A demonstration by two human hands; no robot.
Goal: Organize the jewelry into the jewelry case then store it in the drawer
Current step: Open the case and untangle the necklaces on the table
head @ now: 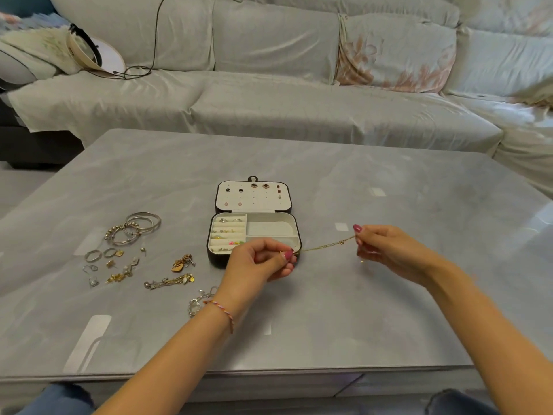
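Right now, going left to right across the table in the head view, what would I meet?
Silver bangles → gold heart charm piece → open jewelry case → left hand → thin gold chain → right hand.

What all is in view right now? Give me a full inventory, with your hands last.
jewelry case: one, dark outside, white lining, open at table centre; studs on the lid panel, small pieces in the left slots
gold chain: one, stretched between both hands, in front of the case
bangles: several, silver, table left
loose jewelry: many rings, earrings and charms, gold and silver, near the bangles
table: one, glossy grey
sofa: one, pale grey cover, behind the table
round frame: one, pale with dark band, on the sofa's left
left hand: pinches one chain end; woven bracelet on its wrist
right hand: pinches the other end
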